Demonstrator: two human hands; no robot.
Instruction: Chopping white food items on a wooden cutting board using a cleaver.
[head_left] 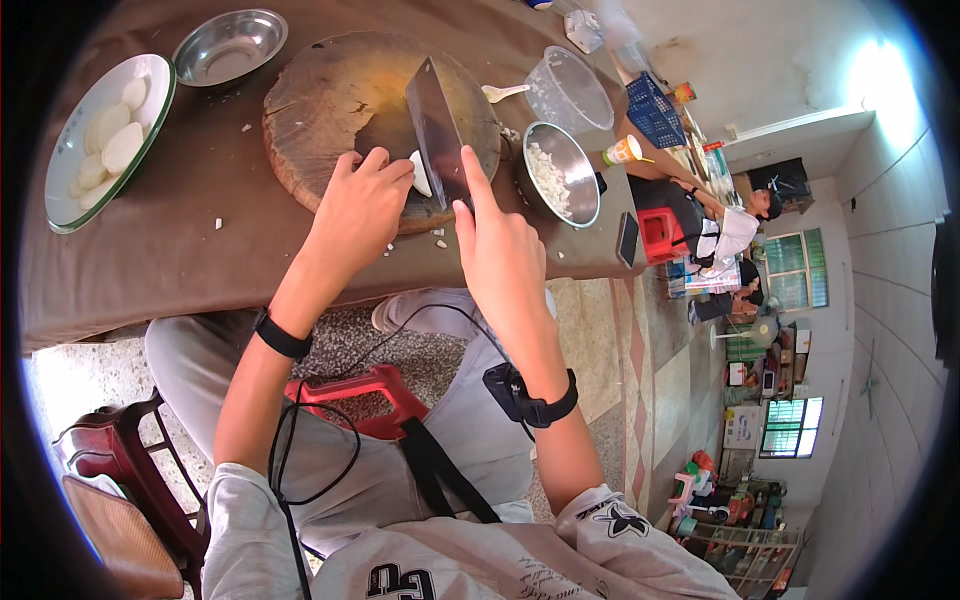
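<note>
We see the right hand (500, 255) with its grip closed around the cleaver (437, 130), forefinger stretched along the blade, which stands edge-down on the round wooden chopping board (330, 90). The left hand (362, 205) rests on the board's near edge, fingers curled, pinning a white vegetable piece (421, 172) against the blade. Just right of the board sits a steel bowl of chopped white bits (560, 175).

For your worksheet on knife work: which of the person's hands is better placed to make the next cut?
The right hand: it grips the cleaver, blade against the white vegetable piece. The left hand only steadies that piece on the round wooden board.
</note>
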